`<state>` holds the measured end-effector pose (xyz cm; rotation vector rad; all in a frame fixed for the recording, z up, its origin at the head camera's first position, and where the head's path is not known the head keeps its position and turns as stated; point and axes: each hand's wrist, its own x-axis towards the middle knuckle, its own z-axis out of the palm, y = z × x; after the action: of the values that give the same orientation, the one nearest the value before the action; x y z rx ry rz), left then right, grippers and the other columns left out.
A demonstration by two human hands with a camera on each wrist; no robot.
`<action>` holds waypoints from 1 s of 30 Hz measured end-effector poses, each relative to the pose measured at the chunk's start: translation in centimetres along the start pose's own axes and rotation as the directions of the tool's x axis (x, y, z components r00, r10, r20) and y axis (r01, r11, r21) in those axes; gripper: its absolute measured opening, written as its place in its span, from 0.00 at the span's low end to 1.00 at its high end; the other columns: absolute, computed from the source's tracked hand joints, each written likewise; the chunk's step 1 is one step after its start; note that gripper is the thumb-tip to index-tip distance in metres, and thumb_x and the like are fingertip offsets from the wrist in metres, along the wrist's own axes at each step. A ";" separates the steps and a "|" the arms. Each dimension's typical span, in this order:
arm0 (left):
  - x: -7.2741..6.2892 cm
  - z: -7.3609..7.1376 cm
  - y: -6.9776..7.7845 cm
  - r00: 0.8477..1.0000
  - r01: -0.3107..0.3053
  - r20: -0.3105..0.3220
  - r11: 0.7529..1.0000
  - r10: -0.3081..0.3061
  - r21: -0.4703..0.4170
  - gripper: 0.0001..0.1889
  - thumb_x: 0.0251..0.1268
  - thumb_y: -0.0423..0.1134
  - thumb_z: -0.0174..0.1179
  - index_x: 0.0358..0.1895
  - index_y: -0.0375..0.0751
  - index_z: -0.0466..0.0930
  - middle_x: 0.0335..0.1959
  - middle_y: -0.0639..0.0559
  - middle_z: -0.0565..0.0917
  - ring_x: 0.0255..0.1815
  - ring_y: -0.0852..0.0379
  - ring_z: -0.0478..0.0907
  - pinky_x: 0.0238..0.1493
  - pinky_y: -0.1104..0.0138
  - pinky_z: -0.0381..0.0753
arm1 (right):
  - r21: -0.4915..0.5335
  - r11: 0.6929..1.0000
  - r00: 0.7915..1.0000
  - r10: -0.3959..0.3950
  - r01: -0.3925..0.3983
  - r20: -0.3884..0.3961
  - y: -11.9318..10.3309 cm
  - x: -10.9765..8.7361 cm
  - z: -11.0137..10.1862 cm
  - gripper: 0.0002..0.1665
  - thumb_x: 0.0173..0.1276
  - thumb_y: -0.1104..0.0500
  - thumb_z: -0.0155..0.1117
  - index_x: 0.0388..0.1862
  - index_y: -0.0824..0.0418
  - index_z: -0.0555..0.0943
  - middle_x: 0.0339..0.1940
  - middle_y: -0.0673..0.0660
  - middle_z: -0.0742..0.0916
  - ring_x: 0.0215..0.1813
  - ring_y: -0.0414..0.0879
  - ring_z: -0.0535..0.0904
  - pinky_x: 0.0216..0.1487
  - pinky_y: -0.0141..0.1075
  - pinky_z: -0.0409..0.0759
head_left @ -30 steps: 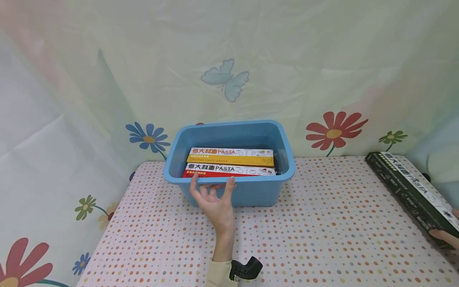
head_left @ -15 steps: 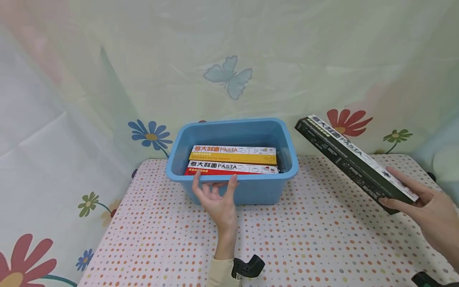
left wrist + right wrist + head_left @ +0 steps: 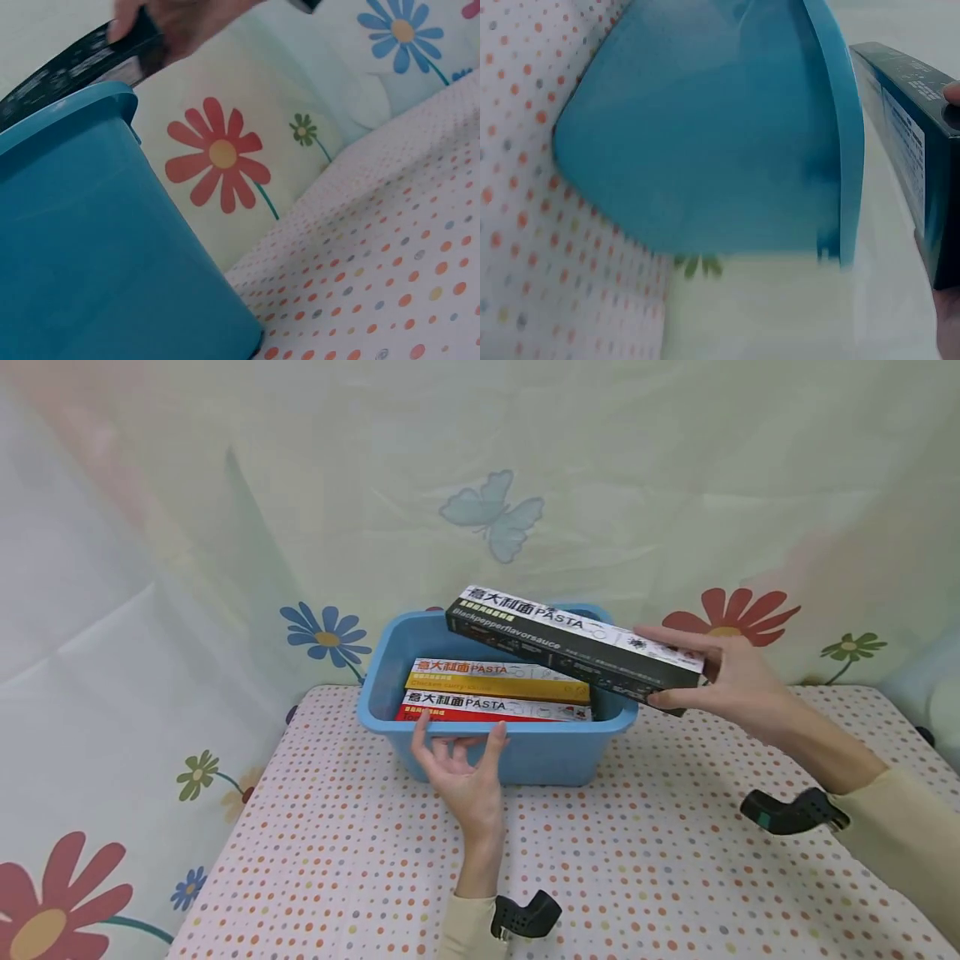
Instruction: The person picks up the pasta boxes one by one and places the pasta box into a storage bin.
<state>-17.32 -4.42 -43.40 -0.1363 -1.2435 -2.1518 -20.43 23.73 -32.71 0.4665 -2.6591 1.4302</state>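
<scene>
My right hand grips the right end of a black and white pasta box, its print reading black pepper flavor sauce. The box slants over the right part of a blue plastic basin, left end higher, above the rim. My left hand holds the basin's front rim with thumb and fingers. Inside the basin lie a yellow and white pasta box and a red and white pasta box, side by side. In the right wrist view the black pasta box shows beside the basin's rim.
A dotted cloth covers the table. Behind it hangs a curtain printed with flowers and a butterfly. Each wrist wears a black camera mount, seen at the left wrist and the right wrist.
My right hand has lifted the black pasta box off the table's right side and carried it left over the basin. My left hand stays on the rim; the view has shifted slightly.
</scene>
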 end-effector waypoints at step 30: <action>-0.1 0.3 -0.2 1.000 -0.022 -0.001 0.999 0.022 -0.030 0.51 0.61 0.25 0.74 0.80 0.34 0.46 0.61 0.22 0.69 0.41 0.52 0.79 0.45 0.47 0.92 | -0.012 0.994 0.882 -0.089 0.107 0.463 -2.6 8.8 4.6 0.42 0.60 0.60 0.81 0.74 0.57 0.78 0.75 0.62 0.77 0.76 0.59 0.67 0.66 0.59 0.75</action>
<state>-17.44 -4.11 -43.40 -0.1616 -1.2048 -2.1517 -27.72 16.62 -31.25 1.0431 -2.9498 1.3779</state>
